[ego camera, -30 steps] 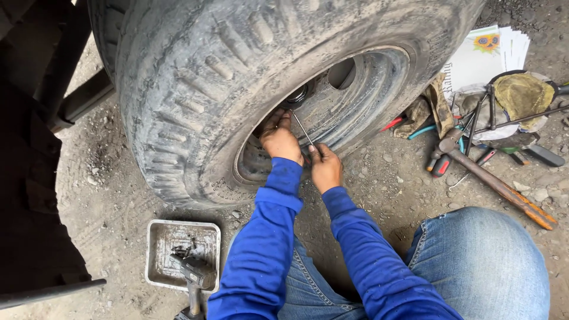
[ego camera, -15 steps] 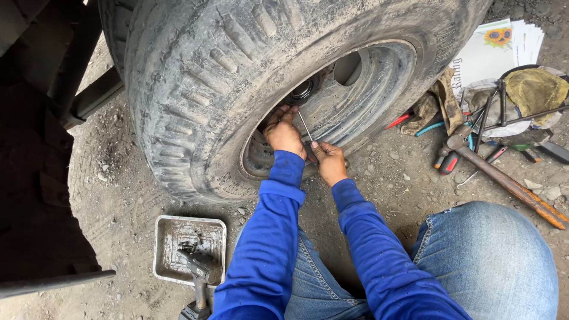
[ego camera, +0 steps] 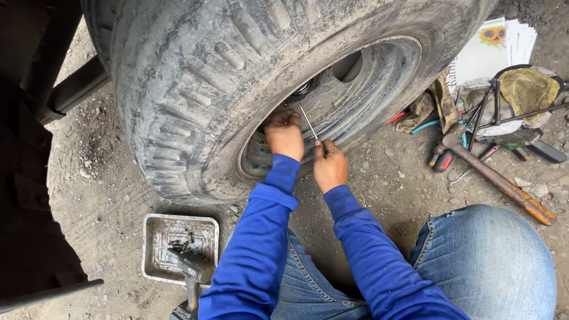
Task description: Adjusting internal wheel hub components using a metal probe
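Both hands work inside the rim of the big muddy tyre (ego camera: 195,89): left hand (ego camera: 285,135) curled at the wheel's inner edge where the thin metal rod (ego camera: 307,121) enters, right hand (ego camera: 329,166) pinching the rod's lower end. Risk, as judged: the slim rod could bend or slip out of the gritty rim (ego camera: 355,101) and jab a knuckle. The metal tray (ego camera: 155,237) of small parts sits near the knee (ego camera: 492,261); a shift could tip it into the dirt.

Soft, even daylight, sharp focus, deep shadow at left, slight wide-angle bending.
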